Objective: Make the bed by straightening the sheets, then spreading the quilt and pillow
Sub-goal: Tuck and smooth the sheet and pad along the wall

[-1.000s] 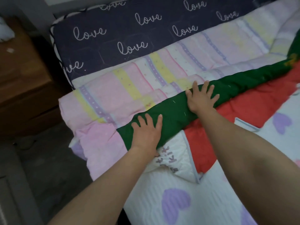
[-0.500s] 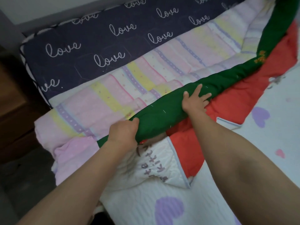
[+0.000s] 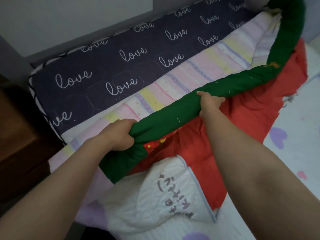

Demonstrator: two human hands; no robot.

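Note:
A red quilt (image 3: 251, 118) with a thick green border (image 3: 166, 116) lies across the bed. My left hand (image 3: 117, 134) grips the green border near its corner, fingers curled round it. Further along the same border, my right hand (image 3: 210, 104) grips it too. The border is lifted off the bed between my hands and curves up to the far right. Under it lies a pink, yellow and purple striped sheet (image 3: 181, 80). A white quilted cover with purple hearts (image 3: 155, 205) lies nearest me. The dark mattress printed with "love" (image 3: 103, 70) shows beyond.
A dark wooden bedside cabinet (image 3: 19, 139) stands left of the bed. A pale wall (image 3: 69, 18) runs behind the mattress. The floor at lower left is dark.
Both hands went from lying flat on the green border to gripping it. They have lifted it off the bed, baring more of the red quilt underneath.

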